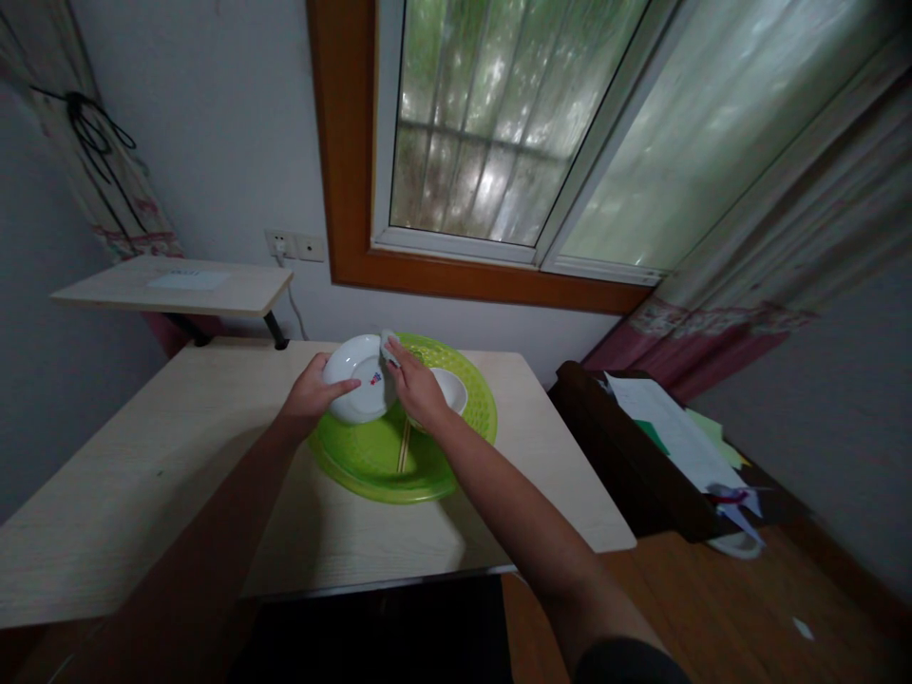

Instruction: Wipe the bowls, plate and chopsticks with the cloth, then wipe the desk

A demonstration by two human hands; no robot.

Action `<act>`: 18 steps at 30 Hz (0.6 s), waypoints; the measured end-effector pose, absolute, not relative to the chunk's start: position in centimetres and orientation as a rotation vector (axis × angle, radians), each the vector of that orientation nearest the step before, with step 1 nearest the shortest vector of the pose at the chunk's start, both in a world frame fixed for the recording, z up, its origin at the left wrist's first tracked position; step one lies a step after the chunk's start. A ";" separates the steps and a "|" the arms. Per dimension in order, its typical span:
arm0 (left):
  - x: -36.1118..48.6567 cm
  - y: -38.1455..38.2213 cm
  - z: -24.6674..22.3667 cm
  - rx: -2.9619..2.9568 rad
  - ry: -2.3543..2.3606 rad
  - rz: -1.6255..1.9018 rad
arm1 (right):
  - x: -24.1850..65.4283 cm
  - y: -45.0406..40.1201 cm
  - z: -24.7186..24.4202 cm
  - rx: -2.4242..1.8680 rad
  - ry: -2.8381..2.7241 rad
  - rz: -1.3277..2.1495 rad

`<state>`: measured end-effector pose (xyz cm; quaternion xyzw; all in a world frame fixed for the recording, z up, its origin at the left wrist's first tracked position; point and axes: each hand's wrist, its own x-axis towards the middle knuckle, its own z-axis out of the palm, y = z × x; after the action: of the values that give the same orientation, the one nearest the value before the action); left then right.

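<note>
A white plate with a small printed motif is tilted above the green round tray. My left hand grips its left edge, the thumb lying over the front. At the plate's upper right edge, my right hand presses a pale cloth against the rim. Partly behind my right hand, a white bowl sits in the tray. A pair of chopsticks lies in the tray below the bowl, pointing toward me.
The tray rests on a light wooden table. A raised shelf with a paper label stands at the back left. To the right of the table, a dark brown piece of furniture holds papers. A window and curtains are behind.
</note>
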<state>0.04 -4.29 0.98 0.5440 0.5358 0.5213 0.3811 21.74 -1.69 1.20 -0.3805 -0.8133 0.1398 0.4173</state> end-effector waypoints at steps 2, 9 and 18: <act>-0.1 -4.1 0.7 1.374 1.367 1.347 | 21.1 -2.2 1.3 -0.809 -2.186 0.294; -0.4 -3.7 0.0 1.325 1.204 1.402 | 20.2 -2.9 1.9 -0.703 -2.319 0.231; -0.5 -4.0 0.1 1.374 1.353 1.384 | 21.7 -1.7 0.9 -1.214 -1.967 0.458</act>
<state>-0.46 -4.04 0.10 0.5367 0.5284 0.5407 0.3745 21.70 -1.68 0.88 -0.4760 -0.7712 0.1797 0.3827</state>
